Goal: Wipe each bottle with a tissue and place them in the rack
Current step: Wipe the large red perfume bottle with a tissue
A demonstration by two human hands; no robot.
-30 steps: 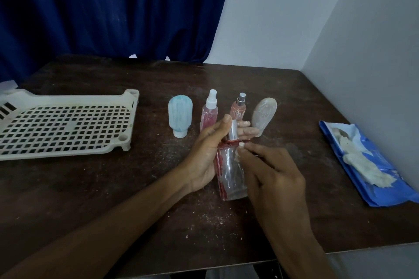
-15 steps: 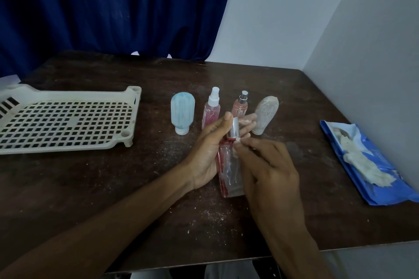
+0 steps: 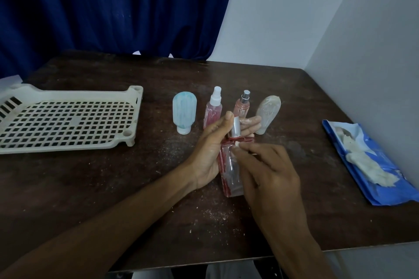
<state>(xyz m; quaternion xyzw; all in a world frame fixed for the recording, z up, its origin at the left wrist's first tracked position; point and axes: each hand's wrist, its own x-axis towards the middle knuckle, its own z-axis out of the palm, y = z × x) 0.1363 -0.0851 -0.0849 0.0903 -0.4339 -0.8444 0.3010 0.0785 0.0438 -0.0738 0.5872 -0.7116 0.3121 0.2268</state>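
**Both grips on one clear bottle**

Left grip [image 3: 209, 156] holds the clear bottle [image 3: 229, 174] from the side, with the thumb up by the silver cap [image 3: 234, 128] and the fingers curled round the back. Right grip [image 3: 269, 174] is closed too. Its fingertips pinch a bit of tissue [image 3: 237, 144] and press it on the bottle's shoulder, just under the cap. The bottle is lifted a little and leans back toward the person, above the middle of the table [image 3: 90, 188]. It has red streaks down its sides. I cannot tell if there is any liquid inside.

Four more bottles stand in a row on the table, just behind the hands. From the left, the blue bottle [image 3: 183, 113] stands on its cap. Next is the pink spray bottle [image 3: 213, 112] with a white top, and it looks pink inside. Then comes the small pink bottle [image 3: 242, 107] with a silver top. Last is the pale bottle [image 3: 268, 113], which stands on its cap and has white smears on it.

The white rack [image 3: 68, 120] sits at the left side of the table, well apart from the bottles. At the right side lies a blue packet [image 3: 385, 190], torn open, with a wad of white tissues [image 3: 360, 158] showing in it. Small white crumbs are scattered on the dark table near the hands.
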